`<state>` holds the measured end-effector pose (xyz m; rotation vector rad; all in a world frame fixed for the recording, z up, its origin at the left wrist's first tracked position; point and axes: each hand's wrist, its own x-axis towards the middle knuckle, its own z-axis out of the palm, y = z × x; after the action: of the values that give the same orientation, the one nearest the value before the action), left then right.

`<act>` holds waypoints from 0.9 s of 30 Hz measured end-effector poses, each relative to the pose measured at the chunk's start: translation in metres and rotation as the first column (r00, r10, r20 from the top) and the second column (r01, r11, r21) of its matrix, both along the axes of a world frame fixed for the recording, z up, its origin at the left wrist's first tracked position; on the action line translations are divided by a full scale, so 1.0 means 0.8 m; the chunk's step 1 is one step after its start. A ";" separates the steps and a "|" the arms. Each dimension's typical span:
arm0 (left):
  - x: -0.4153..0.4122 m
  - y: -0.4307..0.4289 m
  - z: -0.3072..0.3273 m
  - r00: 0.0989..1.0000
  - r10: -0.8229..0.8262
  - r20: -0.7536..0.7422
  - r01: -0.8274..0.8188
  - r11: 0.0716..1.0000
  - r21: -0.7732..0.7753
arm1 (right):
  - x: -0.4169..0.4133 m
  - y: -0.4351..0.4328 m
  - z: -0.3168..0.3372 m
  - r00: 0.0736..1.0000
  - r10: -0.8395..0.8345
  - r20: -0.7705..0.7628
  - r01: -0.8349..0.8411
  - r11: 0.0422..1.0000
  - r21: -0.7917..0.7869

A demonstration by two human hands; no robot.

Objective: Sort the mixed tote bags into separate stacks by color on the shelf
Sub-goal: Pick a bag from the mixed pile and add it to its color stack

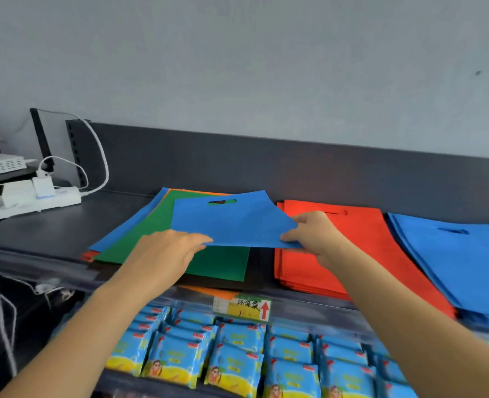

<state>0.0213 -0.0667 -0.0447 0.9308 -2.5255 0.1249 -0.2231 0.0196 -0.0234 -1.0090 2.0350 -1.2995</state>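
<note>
Blue tote bag (232, 222) is held just above the mixed pile (163, 225), my left hand (168, 251) and right hand (315, 237) each pinching a near corner. A red stack (352, 248) and a blue stack (461, 262) already lie on the shelf (51, 225); the green, orange and blue bags are left to sort.

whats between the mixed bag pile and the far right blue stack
A stack of flat red-orange fabric tote bags, shown in the head view.
</note>
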 end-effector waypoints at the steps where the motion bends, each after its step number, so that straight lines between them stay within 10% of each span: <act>1: -0.009 0.006 0.001 1.000 -0.013 -0.006 0.013 1.000 0.003 | -0.006 0.007 0.000 0.997 -0.029 -0.072 0.026 0.999 -0.047; 13: -0.196 0.140 0.006 0.963 -0.265 -0.048 0.264 0.964 -0.025 | -0.171 0.196 -0.010 0.932 -0.322 -0.168 0.272 0.925 -0.266; 27: -0.440 0.309 -0.035 0.936 -0.339 0.093 0.327 0.937 0.123 | -0.380 0.405 -0.048 0.848 -0.417 -0.327 0.400 0.908 -0.120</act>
<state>-0.3305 0.1808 -0.0730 0.5309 -2.7767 -0.0638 -0.5273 0.3440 -0.0616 -0.9029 2.6125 -1.4656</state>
